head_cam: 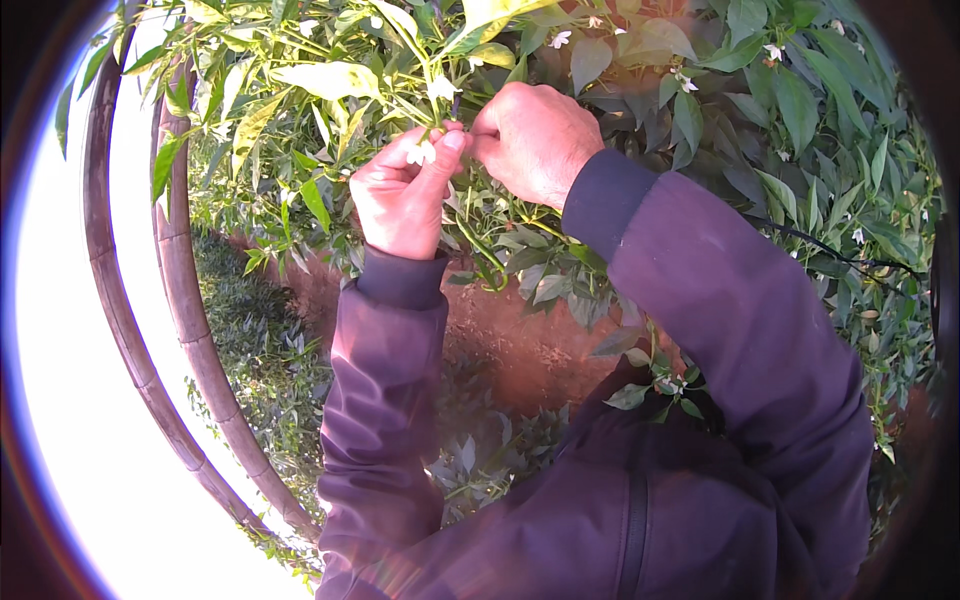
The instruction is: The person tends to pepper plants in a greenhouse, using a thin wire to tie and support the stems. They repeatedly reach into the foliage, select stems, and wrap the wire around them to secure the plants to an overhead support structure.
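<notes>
My left hand (pixel 409 187) pinches a green pepper plant stem (pixel 437 112) between thumb and fingers, with a white flower (pixel 421 152) by the thumb. Touching its fingertips from the right, my right hand (pixel 536 142) is closed in a pinch; what lies between its fingers is too small to tell. Another white flower (pixel 442 88) and a broad sunlit leaf (pixel 330 80) are just above the hands. Below them a slender curved green pepper (pixel 480 247) hangs among the leaves.
Dense pepper foliage (pixel 795 97) with white flowers spreads above and to the right. Two bamboo poles (pixel 187 300) run down the left side, bent by the lens. A thin dark line (pixel 810 240) crosses the plants at right. Reddish soil (pixel 525 352) shows below the hands.
</notes>
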The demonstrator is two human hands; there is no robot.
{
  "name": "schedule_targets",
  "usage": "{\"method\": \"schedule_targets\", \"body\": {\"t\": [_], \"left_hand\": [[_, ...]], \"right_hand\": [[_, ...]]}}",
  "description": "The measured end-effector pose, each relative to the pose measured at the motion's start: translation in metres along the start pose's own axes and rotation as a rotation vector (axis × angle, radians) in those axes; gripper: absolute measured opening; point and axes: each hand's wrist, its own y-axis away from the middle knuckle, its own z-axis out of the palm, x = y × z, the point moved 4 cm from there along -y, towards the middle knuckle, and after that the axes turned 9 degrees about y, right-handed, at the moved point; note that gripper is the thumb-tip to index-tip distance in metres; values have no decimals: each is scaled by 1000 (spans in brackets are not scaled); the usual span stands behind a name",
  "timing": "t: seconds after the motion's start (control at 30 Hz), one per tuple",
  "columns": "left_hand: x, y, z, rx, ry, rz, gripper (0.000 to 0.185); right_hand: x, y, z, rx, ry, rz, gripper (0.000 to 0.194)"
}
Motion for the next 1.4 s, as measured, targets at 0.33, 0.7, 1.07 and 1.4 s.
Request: {"method": "schedule_targets", "body": {"t": [0.33, 0.7, 1.07, 1.4], "left_hand": [[-1, -5, 3, -150, -20, 34, 14], [11, -9, 9, -251, -381, 117, 20], [2, -4, -1, -115, -116, 107, 12], [25, 60, -7, 125, -107, -40, 28]], "right_hand": [[0, -12, 7, -85, 60, -56, 23], [3, -3, 13, -33, -40, -104, 27], [11, 27, 3, 132, -210, -123, 19], [1, 84, 8, 316, -444, -153, 17]]}}
